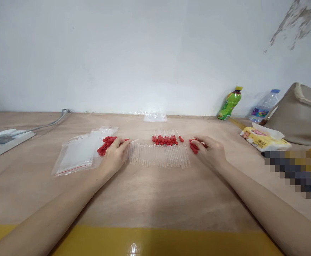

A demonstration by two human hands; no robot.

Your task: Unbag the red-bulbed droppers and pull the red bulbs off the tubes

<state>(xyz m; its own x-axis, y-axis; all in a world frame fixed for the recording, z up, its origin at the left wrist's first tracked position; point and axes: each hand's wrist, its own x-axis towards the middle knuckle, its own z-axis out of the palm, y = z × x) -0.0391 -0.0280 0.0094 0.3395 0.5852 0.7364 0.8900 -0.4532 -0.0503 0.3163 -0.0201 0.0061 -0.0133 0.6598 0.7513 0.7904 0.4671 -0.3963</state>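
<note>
Clear thin tubes (157,155) lie side by side in a row across the middle of the table. Behind them sits a group of droppers with red bulbs (164,140), their clear stems pointing to the wall. My left hand (116,152) is at the row's left end, thumb and fingers pinched on a red-bulbed dropper. Loose red bulbs (106,144) lie just left of its fingers. My right hand (211,150) is beyond the row's right end, its fingers curled at several red bulbs (194,146); whether it grips one is hidden.
Clear zip bags (76,153) lie left of my left hand. At far left is a white power strip (16,142) with cables. Rightward stand a green bottle (230,104), a clear bottle (264,106), a tissue pack (264,139) and a grey-beige bag (299,113).
</note>
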